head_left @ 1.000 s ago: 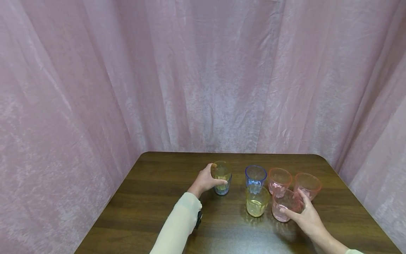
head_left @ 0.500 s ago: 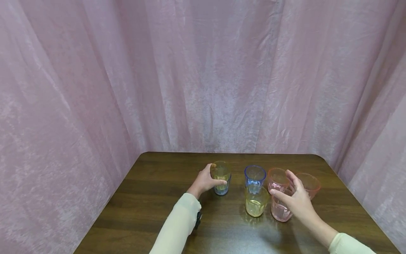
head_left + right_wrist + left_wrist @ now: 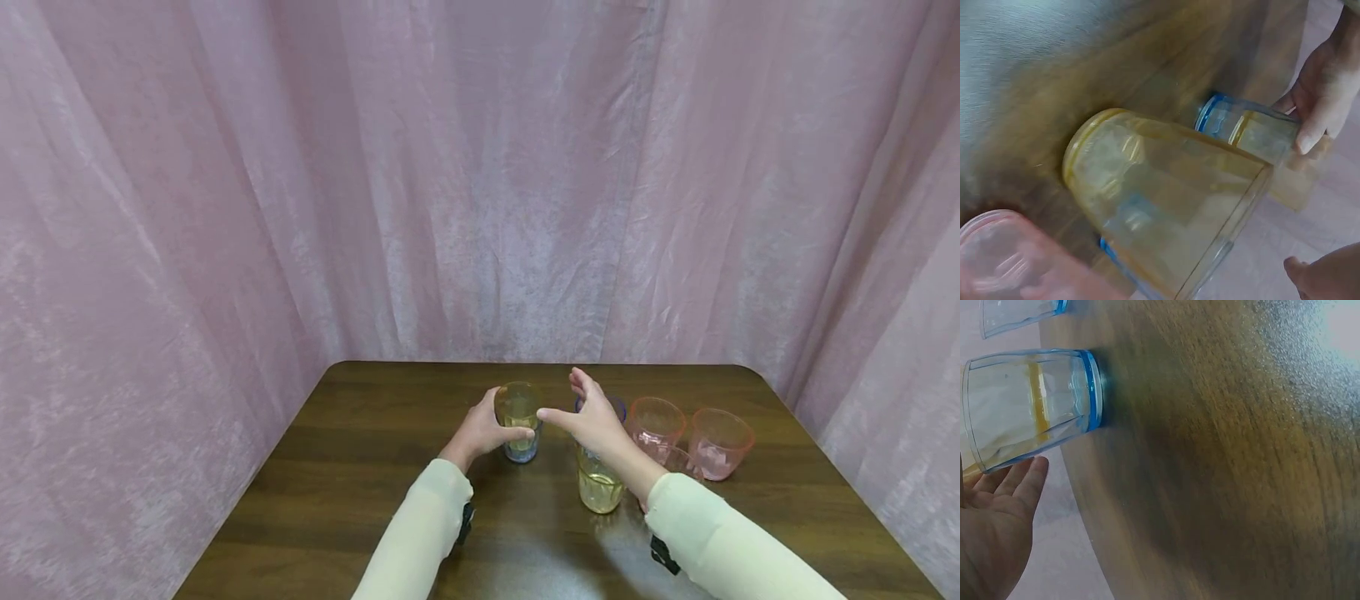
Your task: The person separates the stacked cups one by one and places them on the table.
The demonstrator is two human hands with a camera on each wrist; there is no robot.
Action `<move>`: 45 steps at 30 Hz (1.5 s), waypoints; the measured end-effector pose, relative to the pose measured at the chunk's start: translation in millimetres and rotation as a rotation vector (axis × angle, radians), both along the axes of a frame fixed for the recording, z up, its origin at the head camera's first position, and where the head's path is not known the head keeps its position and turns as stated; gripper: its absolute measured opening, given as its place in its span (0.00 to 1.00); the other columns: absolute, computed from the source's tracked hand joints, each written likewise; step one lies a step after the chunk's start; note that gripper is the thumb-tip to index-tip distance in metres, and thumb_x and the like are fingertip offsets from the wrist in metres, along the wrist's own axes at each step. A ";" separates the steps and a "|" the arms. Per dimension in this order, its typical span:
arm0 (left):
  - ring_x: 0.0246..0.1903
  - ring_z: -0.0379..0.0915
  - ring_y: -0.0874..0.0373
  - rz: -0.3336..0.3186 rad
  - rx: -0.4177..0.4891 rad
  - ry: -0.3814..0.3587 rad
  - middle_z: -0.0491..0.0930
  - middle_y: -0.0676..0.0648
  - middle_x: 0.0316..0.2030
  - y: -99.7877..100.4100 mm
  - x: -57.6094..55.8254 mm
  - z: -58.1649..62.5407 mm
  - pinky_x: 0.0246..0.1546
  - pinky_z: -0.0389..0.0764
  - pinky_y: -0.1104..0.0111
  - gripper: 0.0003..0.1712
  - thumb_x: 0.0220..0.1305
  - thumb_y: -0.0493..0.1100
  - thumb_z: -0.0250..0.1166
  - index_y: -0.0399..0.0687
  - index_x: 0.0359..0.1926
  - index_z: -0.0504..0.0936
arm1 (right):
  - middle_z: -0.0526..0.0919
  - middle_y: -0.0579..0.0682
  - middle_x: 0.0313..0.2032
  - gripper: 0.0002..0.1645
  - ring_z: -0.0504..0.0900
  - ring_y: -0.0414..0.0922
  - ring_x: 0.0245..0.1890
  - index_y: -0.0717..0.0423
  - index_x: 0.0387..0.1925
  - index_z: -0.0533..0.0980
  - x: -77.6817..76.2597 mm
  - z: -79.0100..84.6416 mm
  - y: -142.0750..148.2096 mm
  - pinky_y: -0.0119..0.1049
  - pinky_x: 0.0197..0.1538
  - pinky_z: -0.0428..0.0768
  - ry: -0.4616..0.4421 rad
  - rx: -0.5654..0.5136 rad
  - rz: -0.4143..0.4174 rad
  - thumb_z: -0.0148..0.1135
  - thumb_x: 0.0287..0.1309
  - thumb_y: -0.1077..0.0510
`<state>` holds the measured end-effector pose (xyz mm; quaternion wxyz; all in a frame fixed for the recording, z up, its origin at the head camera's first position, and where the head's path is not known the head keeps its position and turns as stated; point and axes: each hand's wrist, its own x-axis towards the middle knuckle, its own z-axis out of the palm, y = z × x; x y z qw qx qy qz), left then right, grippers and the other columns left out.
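The left hand (image 3: 483, 429) holds the stacked cups (image 3: 519, 419), a yellow cup sitting inside a blue one, upright on the bench (image 3: 360, 483); its grip is curled around the side of the stack, as the right wrist view also shows.

What changed is the right hand (image 3: 592, 421); a second ago it was at the front pink cup (image 3: 678, 460) on the right side, and now it has left this cup on the bench and has crossed over to the stack. Its grip is wide, thumb and fingers spread, holding nothing; its thumb tip almost meets the left fingers.

Below its wrist stands the loose yellow cup (image 3: 600, 483); the blue cup (image 3: 617, 406) is mostly hidden behind the hand. I judge that the pink cup is not taken, and that the work now concerns the stack.
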<state>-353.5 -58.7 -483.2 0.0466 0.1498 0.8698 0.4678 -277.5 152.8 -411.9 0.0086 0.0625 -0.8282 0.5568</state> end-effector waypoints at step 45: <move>0.58 0.72 0.43 -0.004 -0.101 -0.022 0.76 0.40 0.58 -6.4 -0.4 -9.6 0.56 0.75 0.50 0.51 0.46 0.58 0.81 0.41 0.65 0.68 | 0.61 0.62 0.70 0.64 0.66 0.62 0.65 0.61 0.74 0.51 -34.6 -28.3 -67.7 0.58 0.63 0.69 -0.020 0.022 -0.196 0.80 0.46 0.46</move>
